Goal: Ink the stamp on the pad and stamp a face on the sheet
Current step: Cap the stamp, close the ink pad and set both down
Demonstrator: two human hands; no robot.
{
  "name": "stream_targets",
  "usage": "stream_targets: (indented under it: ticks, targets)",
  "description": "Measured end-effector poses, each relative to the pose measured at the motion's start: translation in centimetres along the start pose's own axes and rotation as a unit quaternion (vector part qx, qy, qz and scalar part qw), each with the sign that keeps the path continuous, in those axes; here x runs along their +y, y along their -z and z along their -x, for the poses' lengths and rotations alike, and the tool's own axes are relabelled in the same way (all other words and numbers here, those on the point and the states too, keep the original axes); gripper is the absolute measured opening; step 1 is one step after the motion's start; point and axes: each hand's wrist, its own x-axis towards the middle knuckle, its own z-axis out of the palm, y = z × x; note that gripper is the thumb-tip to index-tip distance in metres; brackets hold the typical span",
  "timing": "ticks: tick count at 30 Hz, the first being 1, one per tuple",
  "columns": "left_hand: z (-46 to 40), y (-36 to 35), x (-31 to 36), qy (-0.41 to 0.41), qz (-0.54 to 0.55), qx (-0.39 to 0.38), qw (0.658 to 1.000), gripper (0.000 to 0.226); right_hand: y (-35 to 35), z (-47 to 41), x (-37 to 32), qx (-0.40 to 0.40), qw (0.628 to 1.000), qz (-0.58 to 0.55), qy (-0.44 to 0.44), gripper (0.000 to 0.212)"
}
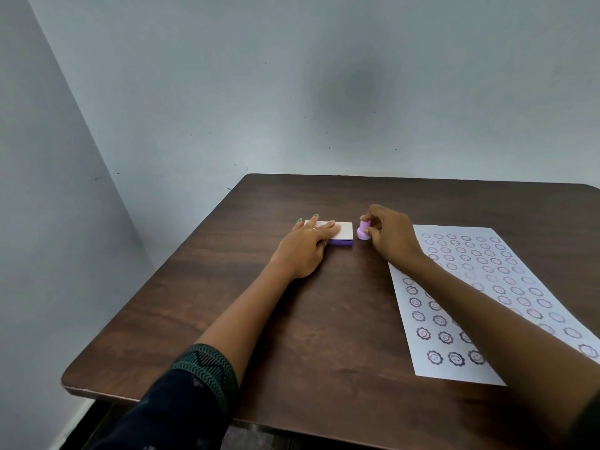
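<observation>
right grip (391, 235) round stamp (363, 231) — pad (341, 233) seemingly lidded

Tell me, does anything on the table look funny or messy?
Nothing is spilled or broken. One thing stands out: the ink pad looks closed, with the left hand flat on its lid, while the right hand holds the stamp beside it.

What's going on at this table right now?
A person is working with a stamp set at a dark wooden table. The left hand lies flat on the ink pad, whose lid looks closed. The right hand pinches a small pink stamp standing on the table just right of the pad. A sheet already covered in rows of stamped smiley faces lies to the right, partly under the right forearm.
</observation>
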Motion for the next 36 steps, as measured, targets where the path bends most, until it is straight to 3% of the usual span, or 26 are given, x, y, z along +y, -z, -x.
stream_targets:
  ticks: [9,13,16,21,36]
  targets:
    - [0.2,0.1,0.1,-0.006,-0.024,0.026,0.999,0.047,0.7,-0.2,0.1,-0.019,1.0,-0.01,-0.002,0.015]
    - [0.5,0.0,0.1,0.0,-0.019,0.047,0.999,0.05,1.6,0.2,0.0,-0.016,1.0,-0.026,0.002,0.03]
    - [0.6,-0.1,0.2,0.007,-0.028,0.043,0.999,0.055,2.2,0.9,0.4,-0.028,1.0,0.01,0.0,0.036]
    - [0.7,-0.2,0.5,-0.012,-0.045,0.044,0.998,0.058,1.9,2.2,2.1,-0.118,0.985,0.121,-0.019,0.053]
    - [0.4,0.6,1.2,-0.012,-0.046,-0.011,0.999,0.065,0.6,2.1,3.3,-0.136,0.978,0.156,-0.006,0.054]
